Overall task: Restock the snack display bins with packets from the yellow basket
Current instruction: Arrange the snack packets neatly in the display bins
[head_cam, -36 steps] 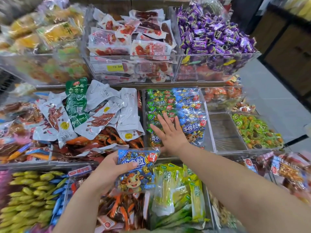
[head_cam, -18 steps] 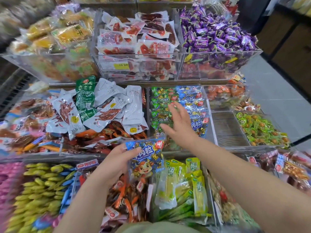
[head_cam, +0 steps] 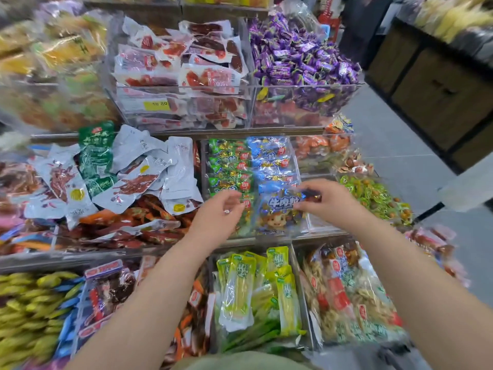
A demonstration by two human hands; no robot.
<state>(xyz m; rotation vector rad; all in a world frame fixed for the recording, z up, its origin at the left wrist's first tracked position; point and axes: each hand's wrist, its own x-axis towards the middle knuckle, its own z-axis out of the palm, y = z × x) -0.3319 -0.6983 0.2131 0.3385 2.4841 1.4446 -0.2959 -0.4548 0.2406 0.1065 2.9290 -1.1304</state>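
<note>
Blurring smears the shelf's left-hand bins [head_cam: 40,62], so I cannot read their contents. Middle tier: a clear bin [head_cam: 317,222] holds green packets [head_cam: 229,166] beside blue ones; the blue packet [head_cam: 277,212] stands at its front, its lower edge dimmed behind the wall. My right hand [head_cam: 330,204] pinches that packet's upper right corner, fingertips [head_cam: 301,206] blurred. My left hand [head_cam: 216,214] hovers just beside it over the green row, fingers loosely curled, grasping nothing.

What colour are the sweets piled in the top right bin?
The sweets are purple; the head view shows them.
</note>
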